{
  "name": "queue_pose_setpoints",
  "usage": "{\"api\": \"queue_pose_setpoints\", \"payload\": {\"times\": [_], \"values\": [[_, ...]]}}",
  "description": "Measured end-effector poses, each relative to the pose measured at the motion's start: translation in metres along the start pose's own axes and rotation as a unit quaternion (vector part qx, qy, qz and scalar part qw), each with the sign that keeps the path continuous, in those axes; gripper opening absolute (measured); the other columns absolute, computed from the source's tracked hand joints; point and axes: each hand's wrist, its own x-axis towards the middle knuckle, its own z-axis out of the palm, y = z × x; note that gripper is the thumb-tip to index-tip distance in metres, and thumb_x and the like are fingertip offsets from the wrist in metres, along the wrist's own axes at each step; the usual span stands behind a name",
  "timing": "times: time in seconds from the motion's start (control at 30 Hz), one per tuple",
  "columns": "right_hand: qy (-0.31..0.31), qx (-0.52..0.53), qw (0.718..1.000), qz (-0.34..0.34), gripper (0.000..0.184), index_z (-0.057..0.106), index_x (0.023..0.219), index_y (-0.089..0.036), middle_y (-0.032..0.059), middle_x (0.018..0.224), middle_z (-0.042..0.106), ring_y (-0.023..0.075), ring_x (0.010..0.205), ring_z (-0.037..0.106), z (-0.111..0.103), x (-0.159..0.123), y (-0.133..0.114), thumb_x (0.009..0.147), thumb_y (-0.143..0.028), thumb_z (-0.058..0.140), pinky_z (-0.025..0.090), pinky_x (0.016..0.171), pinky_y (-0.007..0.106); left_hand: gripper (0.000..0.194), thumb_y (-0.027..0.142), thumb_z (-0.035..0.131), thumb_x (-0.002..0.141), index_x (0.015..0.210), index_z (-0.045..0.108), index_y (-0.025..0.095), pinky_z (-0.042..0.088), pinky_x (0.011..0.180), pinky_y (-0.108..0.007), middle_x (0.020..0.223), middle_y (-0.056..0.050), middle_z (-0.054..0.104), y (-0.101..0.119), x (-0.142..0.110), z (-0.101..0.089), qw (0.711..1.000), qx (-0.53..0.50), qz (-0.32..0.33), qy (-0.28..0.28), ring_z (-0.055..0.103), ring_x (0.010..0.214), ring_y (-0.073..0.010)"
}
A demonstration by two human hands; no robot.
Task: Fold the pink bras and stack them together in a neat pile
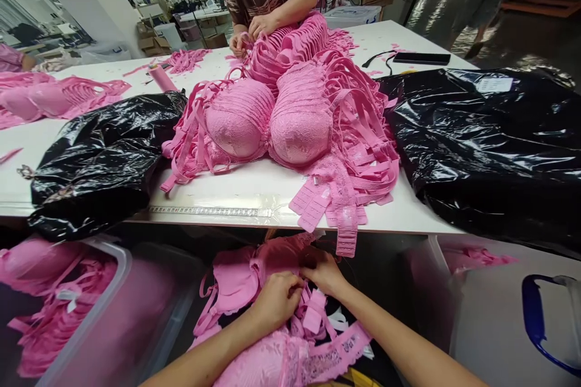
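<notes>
Left hand point(276, 301) and right hand point(325, 273) pinch pink bra point(235, 281); likely light, floppy, best held by cup edges.

Single head-worn view, looking forward and steeply down; near table edge point(236, 221) close below, room beyond.

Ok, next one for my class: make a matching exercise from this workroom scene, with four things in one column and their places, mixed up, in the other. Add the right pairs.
Things
1. Measuring tape
2. Blue handle
3. Pink spool
4. Left hand

Places
A. On the plastic bin at lower right
B. Among the pink bras below the table's edge
C. Along the front edge of the white table
D. Just behind the smaller black bag

Right pairs: 1-C, 2-A, 3-D, 4-B
</notes>
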Motion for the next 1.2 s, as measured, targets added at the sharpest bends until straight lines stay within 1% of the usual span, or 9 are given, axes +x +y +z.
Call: {"api": "queue_pose_setpoints", "payload": {"times": [0.23, 0.4, 0.47, 0.57, 0.67, 0.8, 0.93, 1.03, 1.2], "values": [[-0.024, -0.076, 0.997, -0.023, 0.012, 0.066, 0.070, -0.018, 0.0018, 0.071, 0.067, 0.0155, 0.065, 0.057, -0.001, 0.006, 0.003, 0.070, -0.017, 0.054, 0.037, 0.061, 0.024, 0.028, 0.010, 0.049, 0.070, 0.084, 0.072, 0.016, 0.046, 0.064, -0.023, 0.081, -0.004, 0.072, -0.005, -0.001, 0.000, 0.999, -0.041, -0.009, -0.027, 0.064, 0.071, -0.0163], [-0.102, -0.069, 0.991, -0.045, 0.013, 0.067, 0.065, -0.019, -0.0016, 0.064, 0.066, 0.0132, 0.061, 0.055, -0.016, 0.010, 0.000, 0.063, -0.012, 0.058, 0.035, 0.058, 0.021, 0.026, 0.010, 0.049, 0.071, 0.083, 0.071, 0.017, 0.045, 0.063, -0.023, 0.079, -0.003, 0.072, -0.014, -0.003, 0.003, 0.997, -0.067, -0.031, -0.018, 0.063, 0.069, -0.0154], [-0.115, -0.059, 0.991, -0.043, 0.015, 0.067, 0.067, -0.020, -0.0024, 0.065, 0.066, 0.0130, 0.061, 0.055, -0.020, 0.010, -0.002, 0.059, -0.010, 0.059, 0.036, 0.057, 0.021, 0.024, 0.010, 0.048, 0.073, 0.080, 0.070, 0.016, 0.044, 0.066, -0.024, 0.077, -0.004, 0.071, -0.014, -0.001, 0.005, 0.998, -0.037, -0.037, 0.027, 0.062, 0.070, -0.0160], [-0.096, -0.037, 0.995, -0.019, 0.016, 0.065, 0.068, -0.018, -0.0017, 0.063, 0.064, 0.0134, 0.060, 0.056, -0.016, 0.008, -0.003, 0.058, -0.008, 0.056, 0.037, 0.055, 0.021, 0.019, 0.016, 0.048, 0.078, 0.074, 0.067, 0.014, 0.042, 0.066, -0.026, 0.076, -0.007, 0.068, -0.009, 0.004, 0.008, 0.994, 0.039, -0.056, 0.090, 0.060, 0.071, -0.0179], [-0.089, 0.007, 0.996, 0.010, 0.017, 0.061, 0.068, -0.017, -0.0029, 0.056, 0.060, 0.0117, 0.048, 0.054, -0.007, 0.004, -0.001, 0.059, -0.008, 0.049, 0.036, 0.046, 0.020, 0.013, 0.018, 0.052, 0.076, 0.076, 0.065, 0.014, 0.041, 0.065, -0.027, 0.079, -0.007, 0.066, -0.001, 0.009, 0.010, 0.988, 0.097, -0.089, 0.081, 0.060, 0.074, -0.0197], [-0.103, 0.074, 0.992, 0.023, 0.016, 0.058, 0.066, -0.018, -0.0053, 0.051, 0.056, 0.0099, 0.040, 0.051, -0.001, 0.001, 0.000, 0.058, -0.009, 0.047, 0.034, 0.039, 0.018, 0.019, 0.012, 0.046, 0.077, 0.079, 0.065, 0.013, 0.039, 0.064, -0.029, 0.082, -0.010, 0.067, 0.002, 0.012, 0.013, 0.980, 0.149, -0.119, 0.058, 0.061, 0.077, -0.0225], [-0.103, 0.131, 0.985, 0.035, 0.008, 0.054, 0.063, -0.019, -0.0056, 0.050, 0.056, 0.0102, 0.039, 0.051, -0.003, 0.000, -0.001, 0.059, -0.012, 0.051, 0.033, 0.038, 0.019, 0.020, 0.008, 0.044, 0.077, 0.072, 0.063, 0.014, 0.038, 0.063, -0.028, 0.077, -0.008, 0.065, 0.000, 0.009, 0.014, 0.985, 0.123, -0.086, 0.080, 0.060, 0.074, -0.0200], [-0.090, 0.171, 0.979, 0.057, 0.008, 0.055, 0.070, -0.019, -0.0046, 0.055, 0.059, 0.0104, 0.040, 0.052, -0.005, -0.010, -0.004, 0.062, -0.017, 0.054, 0.037, 0.041, 0.020, 0.016, 0.008, 0.046, 0.076, 0.067, 0.059, 0.015, 0.037, 0.060, -0.026, 0.071, -0.005, 0.062, 0.004, 0.003, 0.010, 0.990, 0.077, -0.046, 0.105, 0.057, 0.068, -0.0172], [0.000, 0.270, 0.957, 0.108, 0.021, 0.052, 0.079, -0.019, -0.0057, 0.055, 0.056, 0.0097, 0.039, 0.051, 0.002, -0.035, -0.006, 0.064, -0.029, 0.063, 0.037, 0.042, 0.020, 0.017, 0.011, 0.046, 0.080, 0.067, 0.056, 0.017, 0.037, 0.060, -0.024, 0.070, -0.003, 0.060, 0.013, -0.005, 0.007, 0.996, 0.015, 0.043, 0.076, 0.055, 0.067, -0.0150]]}}
